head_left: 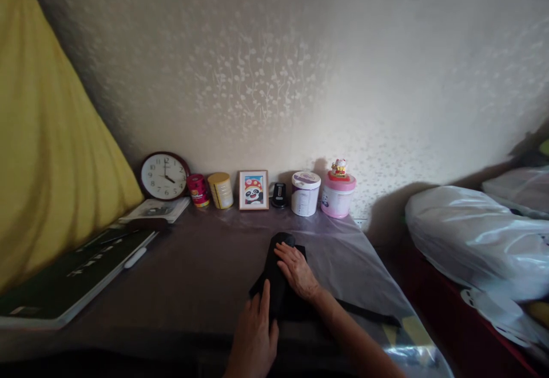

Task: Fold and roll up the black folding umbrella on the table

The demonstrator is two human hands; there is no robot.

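Note:
A long, dark black bundle [278, 261] lies lengthwise on the table; it looks rounded, and its exact kind is unclear in the dim light. Flat black fabric [298, 307] spreads out from under its right side, and a narrow black strap [369, 311] trails off to the right. My right hand [297, 272] rests on top of the bundle with its fingers stretched out. Against its near left side lies my left hand [257, 332], fingers extended and thumb apart. My hands and right forearm cover part of the bundle and fabric.
Along the wall stand a clock [164, 176], a pink tin [198, 190], a yellow-lidded can [221, 190], a framed panda picture [253, 190], a small black object [279, 195] and two tubs [306, 195]. A green board [81, 272] lies left; plastic-wrapped bundles [467, 235] sit right.

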